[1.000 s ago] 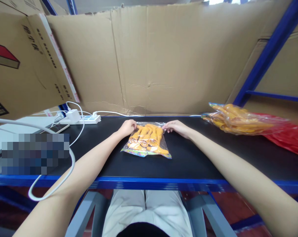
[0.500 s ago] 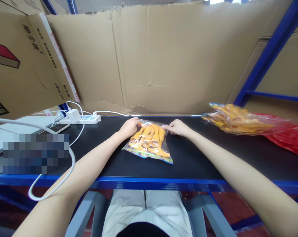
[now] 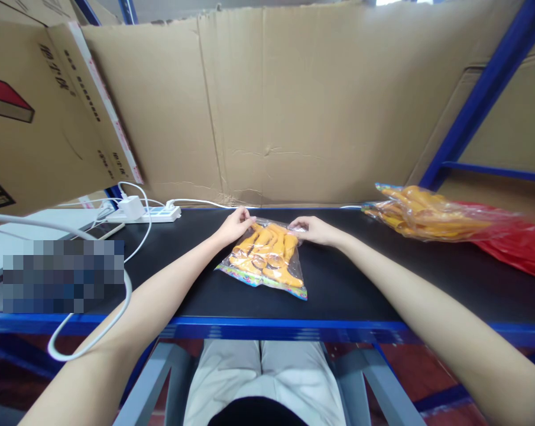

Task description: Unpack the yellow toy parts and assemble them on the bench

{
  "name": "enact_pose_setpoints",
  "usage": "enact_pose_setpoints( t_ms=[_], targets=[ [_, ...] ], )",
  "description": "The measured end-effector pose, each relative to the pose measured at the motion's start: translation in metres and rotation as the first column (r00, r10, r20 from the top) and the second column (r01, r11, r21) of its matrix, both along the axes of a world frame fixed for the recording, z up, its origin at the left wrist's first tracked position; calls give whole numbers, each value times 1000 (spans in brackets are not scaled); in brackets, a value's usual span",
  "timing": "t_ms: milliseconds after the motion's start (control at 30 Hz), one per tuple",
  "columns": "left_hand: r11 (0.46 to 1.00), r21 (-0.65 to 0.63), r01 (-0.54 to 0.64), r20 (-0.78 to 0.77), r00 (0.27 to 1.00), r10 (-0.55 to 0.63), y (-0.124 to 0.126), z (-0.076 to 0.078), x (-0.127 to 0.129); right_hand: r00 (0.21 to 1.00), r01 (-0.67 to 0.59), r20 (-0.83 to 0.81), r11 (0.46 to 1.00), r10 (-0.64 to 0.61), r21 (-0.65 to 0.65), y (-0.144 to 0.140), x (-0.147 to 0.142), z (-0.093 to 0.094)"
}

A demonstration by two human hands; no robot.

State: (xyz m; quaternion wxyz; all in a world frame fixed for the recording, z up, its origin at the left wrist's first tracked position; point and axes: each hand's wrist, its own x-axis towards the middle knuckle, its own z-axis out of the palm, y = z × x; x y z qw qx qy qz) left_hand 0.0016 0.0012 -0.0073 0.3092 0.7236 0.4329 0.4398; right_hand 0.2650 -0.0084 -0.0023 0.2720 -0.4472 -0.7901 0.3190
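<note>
A clear plastic bag (image 3: 267,254) of orange-yellow, glossy pieces lies on the black tabletop in front of me; the exact kind of the pieces is hard to make out. Its colourful printed edge faces me. My left hand (image 3: 237,226) pinches the bag's far left corner between thumb and fingers. At the far right corner, my right hand (image 3: 314,229) grips the plastic, its fingers curled over the edge.
More bags of orange-yellow pieces (image 3: 431,214) are piled at the right, beside red plastic (image 3: 519,245). At the left are a white power strip (image 3: 161,213), a pale flat device (image 3: 32,228) and a looping white cable (image 3: 129,290). Cardboard (image 3: 294,106) stands behind the table.
The bag has shifted slightly toward me and to the left. My right hand's fingers have moved onto the bag's far right corner, and my left hand's grip has changed a little.
</note>
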Motion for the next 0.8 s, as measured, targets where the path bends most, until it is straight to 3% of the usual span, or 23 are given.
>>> enact_pose_setpoints(
  t_ms=[133, 233, 400, 500, 633, 800],
  targets=[
    [963, -268, 9, 170, 985, 39, -7, 4, 3, 999, -40, 35, 999, 41, -14, -4, -1, 4],
    [926, -373, 54, 250, 967, 44, -8, 5, 3, 996, -69, 57, 995, 73, -74, -10, 1, 12],
    [924, -357, 141, 346, 938, -10, -7, 3, 5, 990, -123, 32, 965, 134, -232, -22, 11, 32],
    [923, -338, 183, 380, 924, -44, -7, 3, 7, 995, -39, -101, 978, 19, -203, -21, 15, 38],
    [926, -296, 235, 409, 907, -99, -10, 3, 11, 948, 86, -289, 983, -131, -163, -16, 5, 32],
    [924, -281, 261, 429, 895, -122, -15, 6, 15, 938, 130, -296, 975, -181, -182, -21, -21, 18]
  ],
)
